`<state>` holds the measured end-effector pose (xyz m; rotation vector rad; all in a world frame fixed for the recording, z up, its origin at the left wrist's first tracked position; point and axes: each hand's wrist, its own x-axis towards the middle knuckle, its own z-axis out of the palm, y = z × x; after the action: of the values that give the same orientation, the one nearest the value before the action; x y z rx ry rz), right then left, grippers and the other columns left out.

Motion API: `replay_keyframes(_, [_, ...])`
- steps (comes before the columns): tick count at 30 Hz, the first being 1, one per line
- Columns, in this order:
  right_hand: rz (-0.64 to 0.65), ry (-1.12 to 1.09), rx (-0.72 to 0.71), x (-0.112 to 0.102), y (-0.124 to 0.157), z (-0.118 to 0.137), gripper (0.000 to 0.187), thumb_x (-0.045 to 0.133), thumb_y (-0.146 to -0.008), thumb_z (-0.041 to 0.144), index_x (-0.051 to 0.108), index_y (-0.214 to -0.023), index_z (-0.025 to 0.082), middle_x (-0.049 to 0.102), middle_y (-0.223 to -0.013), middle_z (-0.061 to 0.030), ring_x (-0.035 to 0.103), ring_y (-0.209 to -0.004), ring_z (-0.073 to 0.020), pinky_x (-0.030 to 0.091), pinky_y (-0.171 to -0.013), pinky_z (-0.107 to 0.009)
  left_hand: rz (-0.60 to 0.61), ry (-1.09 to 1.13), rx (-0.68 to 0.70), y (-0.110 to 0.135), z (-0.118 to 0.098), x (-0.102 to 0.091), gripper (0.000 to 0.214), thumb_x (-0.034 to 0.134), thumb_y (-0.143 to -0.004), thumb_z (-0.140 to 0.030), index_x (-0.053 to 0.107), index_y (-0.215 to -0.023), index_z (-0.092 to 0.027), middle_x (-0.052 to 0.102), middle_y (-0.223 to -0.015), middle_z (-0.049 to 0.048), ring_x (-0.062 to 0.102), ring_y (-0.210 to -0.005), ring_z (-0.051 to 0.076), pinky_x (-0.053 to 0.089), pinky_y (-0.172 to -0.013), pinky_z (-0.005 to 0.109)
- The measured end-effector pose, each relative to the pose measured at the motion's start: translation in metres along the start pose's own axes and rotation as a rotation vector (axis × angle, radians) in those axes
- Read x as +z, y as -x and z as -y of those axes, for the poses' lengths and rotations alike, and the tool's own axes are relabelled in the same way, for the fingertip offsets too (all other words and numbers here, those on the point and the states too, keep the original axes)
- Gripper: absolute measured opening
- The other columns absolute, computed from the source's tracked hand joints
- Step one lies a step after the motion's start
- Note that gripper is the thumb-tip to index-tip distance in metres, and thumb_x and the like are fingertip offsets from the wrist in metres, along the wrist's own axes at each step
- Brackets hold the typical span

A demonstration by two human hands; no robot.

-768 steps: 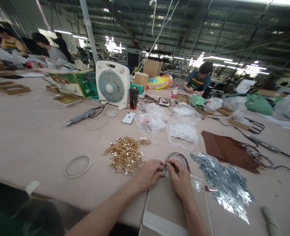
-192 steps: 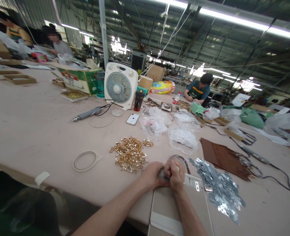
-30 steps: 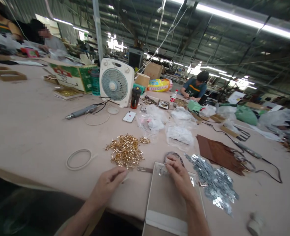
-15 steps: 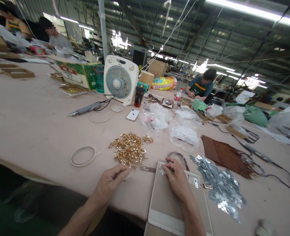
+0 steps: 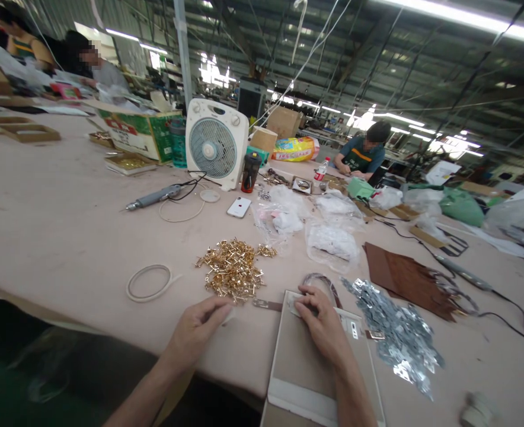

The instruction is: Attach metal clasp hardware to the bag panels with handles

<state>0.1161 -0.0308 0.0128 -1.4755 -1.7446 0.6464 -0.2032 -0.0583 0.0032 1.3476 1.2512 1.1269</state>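
Observation:
My left hand (image 5: 198,326) hovers over the table's near edge, thumb and fingers pressed together. A tiny pale thing shows by its fingertips, too small to name. My right hand (image 5: 322,323) rests on a beige bag panel (image 5: 302,359), its fingers curled and fingertips touching down near the far left corner; what they pinch is mostly hidden. On the panel's right lies a silver plate with holes (image 5: 355,330). Brown straps with metal ends (image 5: 267,305) stick out at both sides, and a handle (image 5: 322,280) loops beyond the far edge. Gold-coloured fasteners (image 5: 233,270) form a pile ahead of my left hand.
Silver metal plates (image 5: 398,335) are heaped right of the panel, near brown leather pieces (image 5: 411,281). Farther back are plastic bags (image 5: 333,243), a phone (image 5: 239,207), a fan (image 5: 215,145) and an electric screwdriver (image 5: 153,197). A tape roll (image 5: 149,283) lies left. Co-workers sit beyond.
My left hand has shifted very slightly left and down. The right hand stays on the panel in nearly the same pose.

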Motion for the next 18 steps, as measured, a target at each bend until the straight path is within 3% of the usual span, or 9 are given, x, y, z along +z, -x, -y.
replay_keyframes(7, [-0.022,0.136,-0.036,0.006,0.0,0.001,0.017,0.066,-0.095,0.036,0.077,-0.09,0.026,0.068,-0.129,-0.0103,0.057,-0.127,-0.0315,0.04,-0.114,-0.051,0.005,-0.021,0.008,0.001,0.001,-0.001,0.032,0.064,-0.095,-0.049,0.078,-0.103,-0.021,0.076,-0.098,0.0043,0.068,-0.093,0.022,0.054,-0.082,0.028])
replay_keyframes(9, [-0.033,0.172,-0.067,0.007,0.0,0.0,0.015,0.068,-0.093,0.037,0.077,-0.098,0.025,0.068,-0.129,-0.0102,0.058,-0.127,-0.0319,0.041,-0.114,-0.05,-0.005,-0.019,0.014,0.001,0.002,0.0,0.031,0.065,-0.095,-0.048,0.079,-0.103,-0.022,0.077,-0.1,0.004,0.068,-0.095,0.022,0.054,-0.085,0.028])
replay_keyframes(13, [-0.095,0.259,-0.061,0.012,0.0,-0.003,0.034,0.071,-0.092,0.038,0.071,-0.122,0.023,0.072,-0.123,-0.0113,0.062,-0.12,-0.0323,0.046,-0.108,-0.048,-0.025,-0.021,0.022,0.0,0.001,0.0,0.032,0.066,-0.094,-0.049,0.08,-0.103,-0.022,0.079,-0.102,0.0045,0.07,-0.099,0.024,0.054,-0.09,0.029])
replay_keyframes(18, [-0.132,0.366,-0.049,0.02,-0.006,-0.002,0.018,0.065,-0.096,0.039,0.074,-0.1,0.024,0.075,-0.104,-0.0088,0.066,-0.106,-0.0314,0.048,-0.099,-0.046,-0.002,-0.028,-0.013,-0.002,0.002,-0.001,0.035,0.066,-0.093,-0.049,0.081,-0.111,-0.022,0.079,-0.11,0.0058,0.071,-0.103,0.025,0.054,-0.095,0.032])
